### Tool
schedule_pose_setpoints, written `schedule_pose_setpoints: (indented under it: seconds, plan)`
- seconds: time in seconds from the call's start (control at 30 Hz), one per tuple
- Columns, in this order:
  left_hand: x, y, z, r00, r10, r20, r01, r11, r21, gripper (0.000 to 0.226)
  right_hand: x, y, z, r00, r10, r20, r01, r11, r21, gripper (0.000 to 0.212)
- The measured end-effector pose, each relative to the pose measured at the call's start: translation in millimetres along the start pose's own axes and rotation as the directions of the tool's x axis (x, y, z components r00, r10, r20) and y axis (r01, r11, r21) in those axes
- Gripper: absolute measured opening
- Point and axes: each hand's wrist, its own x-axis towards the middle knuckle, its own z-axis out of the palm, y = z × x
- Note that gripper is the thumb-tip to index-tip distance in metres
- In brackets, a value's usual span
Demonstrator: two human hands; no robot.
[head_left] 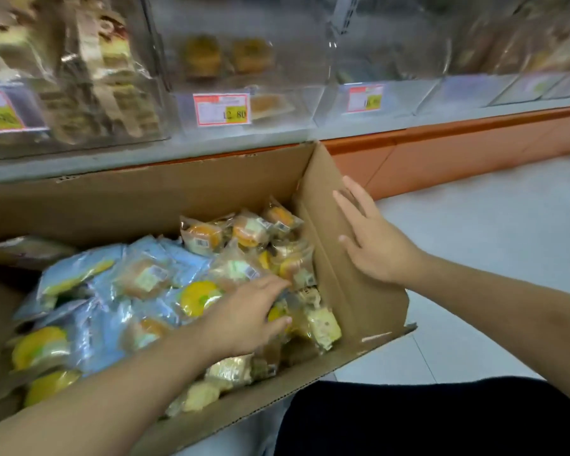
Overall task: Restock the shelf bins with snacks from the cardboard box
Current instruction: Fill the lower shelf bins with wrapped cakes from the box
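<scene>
Snacks in clear and blue wrappers filled the cardboard box [139, 205], which stood on the floor right against the foot of the shelf. At the far left a shelf bin [79, 93] looked well stocked with brown-wrapped packs behind its price tag [0, 110]. Below it, the blue-wrapped cakes [89, 311] lay heaped across the left half of the box. The left hand [244, 317] reached down into the middle of the pile, fingers spread and lightly curled over a yellow-centred pack [199, 297]; whether it had actually closed on one pack I cannot tell, since the fingertips were partly sunk among wrappers. Straight above, the middle bin [231, 60] held only two cakes, with much room left, so it seemed the likely target, though blur hid the labels. Further right, clear-wrapped orange cakes [244, 232] were stacked against the box's end. The right hand [372, 238] lay flat and open on the raised end flap [329, 199], fingers straight, pressing it outward and holding nothing.

To do this step well, I judge the left hand should gather several packs of one kind at once, pinching the wrapper seams instead of squeezing the soft cake, while the right kept the flap pushed back so nothing snagged on lifting out. Slippery film could let a loose pack slide off.
</scene>
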Motion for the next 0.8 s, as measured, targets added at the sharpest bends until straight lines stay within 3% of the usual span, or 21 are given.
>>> schedule_pose_setpoints:
  seconds: [0.17, 0.27, 0.4, 0.53, 0.6, 0.8]
  plan:
    - [92.3, -3.9, 71.2, 0.97, 0.016, 0.243, -0.01, 1.0, -0.027, 0.083, 0.8, 3.5, 0.2, 0.999, 0.033, 0.0, -0.033, 0.995, 0.094, 0.071]
    - [125.5, -4.1, 105.6, 0.935, -0.055, 0.35, 0.02, 0.995, 0.101, 0.086, 0.9, -3.1, 4.2, 0.999, 0.037, -0.008, -0.036, 0.991, 0.13, 0.069]
    - [130.5, 8.6, 128.3, 0.97, -0.086, 0.227, 0.048, 0.985, 0.167, 0.072, 2.0, -5.8, 7.1, 0.999, 0.048, -0.013, -0.046, 0.989, 0.142, 0.067]
    - [116.6, 8.6, 112.7, 0.978, -0.082, 0.189, 0.099, 0.992, -0.079, 0.06, 3.2, -6.3, 8.0, 0.999, 0.044, -0.011, -0.042, 0.988, 0.152, 0.063]
    - [99.4, 5.2, 95.2, 0.975, -0.118, 0.189, 0.168, 0.946, -0.275, 0.054, 3.1, -5.2, 8.5, 0.999, 0.04, -0.007, -0.038, 0.987, 0.154, 0.063]
    - [13.4, -29.4, 23.2, 0.965, -0.247, 0.082, 0.247, 0.772, -0.586, 0.045, -0.3, -8.8, 3.0, 0.999, 0.041, 0.0, -0.041, 0.999, -0.013, 0.065]
